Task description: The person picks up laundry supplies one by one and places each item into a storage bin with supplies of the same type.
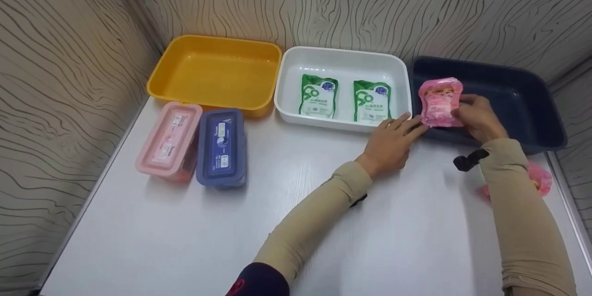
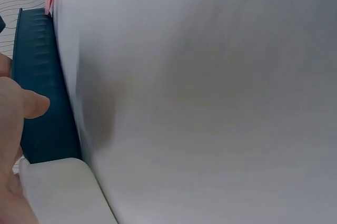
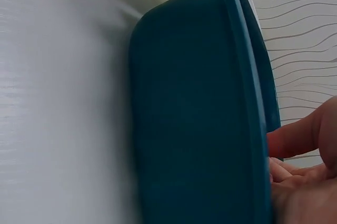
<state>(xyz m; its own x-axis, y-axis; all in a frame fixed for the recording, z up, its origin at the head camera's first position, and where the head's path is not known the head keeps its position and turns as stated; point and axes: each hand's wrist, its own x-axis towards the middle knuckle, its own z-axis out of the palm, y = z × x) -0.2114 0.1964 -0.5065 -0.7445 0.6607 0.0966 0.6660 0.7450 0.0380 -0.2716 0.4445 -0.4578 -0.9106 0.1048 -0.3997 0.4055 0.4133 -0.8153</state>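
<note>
My right hand point(image 1: 481, 115) pinches a pink pouch point(image 1: 439, 104) by its right side, over the left part of the dark blue tray point(image 1: 504, 141). In the right wrist view the right thumb and fingers point(image 3: 295, 139) show just past the tray's rim; the pouch is hidden there. My left hand point(image 1: 391, 143) reaches in with its fingers extended, tips at the neighbouring corners of the white tray point(image 1: 319, 121) and the dark blue one, close to the pouch's lower left corner. Two green and white pouches point(image 1: 319, 97) point(image 1: 372, 101) lie side by side in the white tray.
A yellow tray point(image 1: 212, 104) stands at the back left. In front of it are a pink lidded box point(image 1: 169, 141) and a blue lidded box point(image 1: 222, 148). More pink packaging point(image 1: 540, 179) lies at the right table edge, partly behind my right forearm. Wood-patterned walls point(image 1: 323, 4) enclose the table.
</note>
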